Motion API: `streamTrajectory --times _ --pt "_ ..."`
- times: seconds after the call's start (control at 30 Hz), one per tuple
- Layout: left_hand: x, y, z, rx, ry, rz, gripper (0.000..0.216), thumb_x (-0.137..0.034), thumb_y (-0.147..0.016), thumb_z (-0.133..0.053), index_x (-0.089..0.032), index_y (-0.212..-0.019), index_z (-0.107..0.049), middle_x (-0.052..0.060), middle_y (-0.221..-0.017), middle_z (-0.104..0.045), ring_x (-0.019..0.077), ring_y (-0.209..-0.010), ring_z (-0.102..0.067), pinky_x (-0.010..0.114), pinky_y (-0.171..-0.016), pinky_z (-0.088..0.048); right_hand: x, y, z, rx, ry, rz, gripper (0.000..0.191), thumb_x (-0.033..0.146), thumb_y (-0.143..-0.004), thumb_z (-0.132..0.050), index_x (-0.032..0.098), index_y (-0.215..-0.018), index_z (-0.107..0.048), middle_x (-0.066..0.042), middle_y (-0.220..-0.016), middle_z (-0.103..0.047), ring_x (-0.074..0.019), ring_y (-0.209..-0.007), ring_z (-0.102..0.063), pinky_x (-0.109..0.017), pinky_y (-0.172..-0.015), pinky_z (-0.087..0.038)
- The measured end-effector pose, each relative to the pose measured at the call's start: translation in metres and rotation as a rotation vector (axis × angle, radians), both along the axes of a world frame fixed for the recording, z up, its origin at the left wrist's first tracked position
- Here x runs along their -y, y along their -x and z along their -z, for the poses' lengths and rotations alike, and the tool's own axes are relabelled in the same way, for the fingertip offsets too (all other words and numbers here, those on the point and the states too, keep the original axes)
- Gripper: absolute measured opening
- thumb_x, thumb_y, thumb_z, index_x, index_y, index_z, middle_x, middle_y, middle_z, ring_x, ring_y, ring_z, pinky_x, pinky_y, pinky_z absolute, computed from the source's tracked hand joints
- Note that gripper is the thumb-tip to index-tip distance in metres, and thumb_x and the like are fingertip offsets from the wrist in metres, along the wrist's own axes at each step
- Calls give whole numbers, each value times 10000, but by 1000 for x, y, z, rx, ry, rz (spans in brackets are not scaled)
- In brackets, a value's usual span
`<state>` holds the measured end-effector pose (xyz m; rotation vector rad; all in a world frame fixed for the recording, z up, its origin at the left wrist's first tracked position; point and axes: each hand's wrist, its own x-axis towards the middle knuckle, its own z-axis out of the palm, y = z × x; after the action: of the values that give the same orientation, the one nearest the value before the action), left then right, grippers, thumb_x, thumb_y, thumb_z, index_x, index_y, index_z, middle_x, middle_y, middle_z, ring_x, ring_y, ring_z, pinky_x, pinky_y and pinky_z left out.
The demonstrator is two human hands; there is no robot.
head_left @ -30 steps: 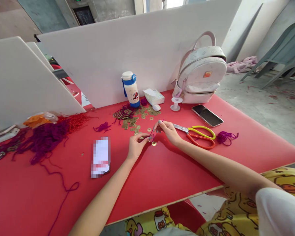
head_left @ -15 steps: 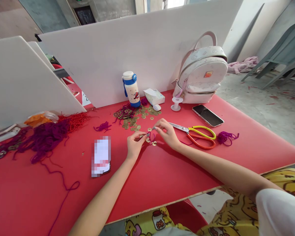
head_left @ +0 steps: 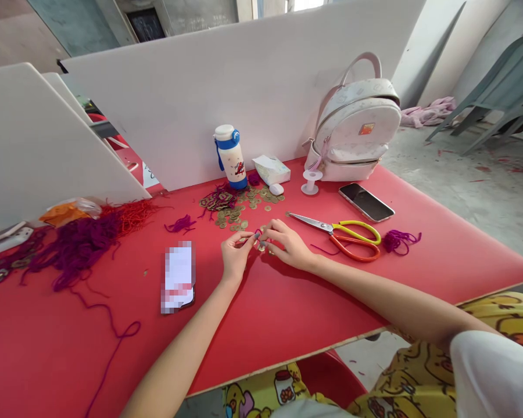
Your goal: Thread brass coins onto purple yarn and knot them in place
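Right hand (head_left: 287, 246) is closing in on left hand (head_left: 235, 255); half a second ago its fingertips were standing farther off, over the loose cord. Scissors (head_left: 329, 226), their blade tip hidden behind that hand a second ago, are now showing whole on the red tabletop (head_left: 296, 313).

Left hand is pinching a purple cord (head_left: 258, 233) between thumb and forefinger. Right hand is curling, thumb and fingers bent around the same spot; cannot tell whether it is gripping the cord or only touching it. Cord is lying between both sets of fingertips, with a holed coin (head_left: 262, 248) showing just below, partly hidden.

Beyond the hands, loose coins (head_left: 230, 216) are spreading toward the foot of a white-and-blue bottle (head_left: 232, 162). To the right of the scissors, a small purple bundle (head_left: 398, 241) is resting near the orange handle. Dark-screened phone (head_left: 366, 202) is lying behind them, near a white spool (head_left: 310, 182) and a pale backpack (head_left: 355, 136). Far left, a purple yarn heap (head_left: 82, 247) is sprawling against red strands (head_left: 133, 219).
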<state>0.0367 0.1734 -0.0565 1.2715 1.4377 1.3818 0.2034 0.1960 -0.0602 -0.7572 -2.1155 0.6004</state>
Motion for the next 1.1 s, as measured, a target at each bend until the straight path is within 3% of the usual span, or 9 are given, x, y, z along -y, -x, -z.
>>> streamTrajectory --times 0.2,0.37,0.5,0.7,0.83,1.1 --pt "4 3 3 -342 -177 216 83 -177 -745 -676 -189 -665 -695 8 -705 -630 132 -658 -581 234 -617 -440 -2 -2 -5 6 -29 -26 137 209 -933 -488 219 -900 -620 -74 -939 -548 -219 -915 -502 -353 -796 -447" --pt "5 6 -1 -249 -287 289 74 -200 -768 -691 -192 -697 -707 14 -713 -634 135 -669 -584 238 -619 -449 -10 0 1 -184 156 35 134 250 -918 -538 202 -808 -598 -30 -818 -539 -177 -798 -523 -308 -728 -444" --pt "8 3 -4 -184 -302 259 113 -261 -787 -694 -193 -698 -707 19 -714 -627 137 -677 -583 241 -615 -453 -16 -1 7 -205 274 41 92 235 -870 -596 192 -788 -599 -2 -756 -557 -139 -682 -515 -267 -646 -422" --pt "6 -1 -3 -52 -236 124 158 -320 -755 -715 -176 -695 -691 22 -723 -625 143 -686 -593 241 -619 -478 -11 0 8 -177 362 -50 80 214 -861 -565 188 -797 -605 -7 -775 -596 -139 -674 -560 -263 -640 -442" --pt "5 -1 -5 7 -144 38 155 -325 -740 -720 -176 -714 -687 15 -730 -644 146 -689 -614 239 -629 -496 -10 1 8 -145 320 -23 71 155 -839 -557 185 -791 -599 -5 -769 -592 -138 -682 -545 -253 -641 -420" --pt "4 -1 -5 -4 -72 99 102 -278 -742 -688 -177 -728 -689 20 -772 -653 145 -685 -630 243 -633 -513 -7 -2 3 6 224 -3 62 137 -833 -574 194 -830 -599 5 -797 -561 -126 -669 -503 -233 -631 -380"
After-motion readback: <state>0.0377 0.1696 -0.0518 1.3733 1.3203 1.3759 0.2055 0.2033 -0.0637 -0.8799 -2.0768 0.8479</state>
